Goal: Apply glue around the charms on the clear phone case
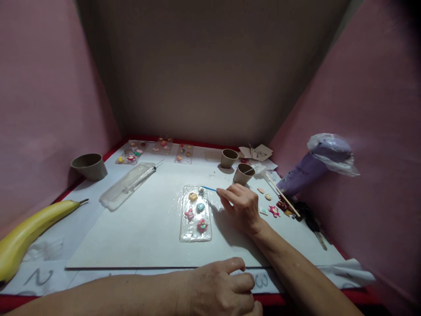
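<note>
A clear phone case (196, 214) lies on the white board (144, 228), coated in glossy gel and set with several small colourful charms. My right hand (239, 206) is pinched on a thin blue stick (209, 188) whose tip touches a small charm at the case's top edge. My left hand (219, 286) rests at the board's near edge, fingers curled loosely, nothing visible in it.
Two small brown cups (243, 173) (228, 158) stand behind my right hand, a larger one (89, 166) at far left. A plastic-wrapped syringe (129, 184), charm packets (158, 148), loose charms (272, 210), a wooden stick (282, 195), a purple piping bag (312, 166) and a banana (29, 230) surround the board.
</note>
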### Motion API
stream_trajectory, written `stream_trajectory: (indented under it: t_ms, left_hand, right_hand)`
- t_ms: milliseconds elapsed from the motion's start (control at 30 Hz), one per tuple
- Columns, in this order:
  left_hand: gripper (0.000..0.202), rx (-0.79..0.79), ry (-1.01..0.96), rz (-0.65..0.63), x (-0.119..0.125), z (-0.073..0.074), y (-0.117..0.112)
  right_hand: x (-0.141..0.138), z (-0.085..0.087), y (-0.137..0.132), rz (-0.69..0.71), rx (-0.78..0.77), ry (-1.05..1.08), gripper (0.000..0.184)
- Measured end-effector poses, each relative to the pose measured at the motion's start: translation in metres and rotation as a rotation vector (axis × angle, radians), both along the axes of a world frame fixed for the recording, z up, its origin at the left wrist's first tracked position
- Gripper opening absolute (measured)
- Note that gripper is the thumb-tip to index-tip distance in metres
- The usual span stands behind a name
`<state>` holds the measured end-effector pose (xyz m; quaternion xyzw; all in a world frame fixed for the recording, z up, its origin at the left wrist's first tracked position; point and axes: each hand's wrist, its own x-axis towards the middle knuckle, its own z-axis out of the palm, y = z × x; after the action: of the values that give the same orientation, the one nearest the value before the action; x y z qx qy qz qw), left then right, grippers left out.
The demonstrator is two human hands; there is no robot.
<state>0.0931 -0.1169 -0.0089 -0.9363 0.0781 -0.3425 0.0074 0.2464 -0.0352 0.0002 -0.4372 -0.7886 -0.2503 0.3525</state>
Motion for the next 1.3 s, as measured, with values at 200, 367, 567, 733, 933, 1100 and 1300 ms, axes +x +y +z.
stream_trajectory:
  t_ms: [200,367,567,733,933,1100,1300]
  left_hand:
    - [0.018,0.010,0.002,0.007,0.0001,0.0005,0.0003]
    - [0.012,0.024,0.030,0.026,-0.0003,0.0013,-0.0004]
    - [0.010,0.045,0.060,0.032,-0.0002,0.0027,-0.0002]
    - [0.011,0.024,0.040,0.016,-0.0002,0.0012,0.0001]
    - [0.016,0.000,0.022,0.003,-0.0010,0.0011,0.0002]
    - [0.014,-0.007,0.002,-0.009,0.0011,-0.0024,-0.0001]
    - [0.017,0.002,0.002,-0.011,0.0007,-0.0013,0.0004]
  right_hand:
    - [-0.0004,0.0019,-0.0001,-0.002,0.018,-0.035,0.019]
    - [-0.0002,0.0018,-0.0010,-0.003,0.035,-0.022,0.018]
    - [-0.0008,0.0022,-0.0011,0.009,0.027,-0.042,0.019]
    - [-0.0007,0.0017,-0.0010,0.014,0.035,-0.062,0.019]
    - [-0.0007,0.0016,-0.0017,0.014,0.056,-0.065,0.017]
    - [-0.0002,0.0015,-0.0011,0.016,0.057,-0.068,0.016]
    - [-0.0002,0.0010,-0.0011,0.008,0.054,-0.070,0.017]
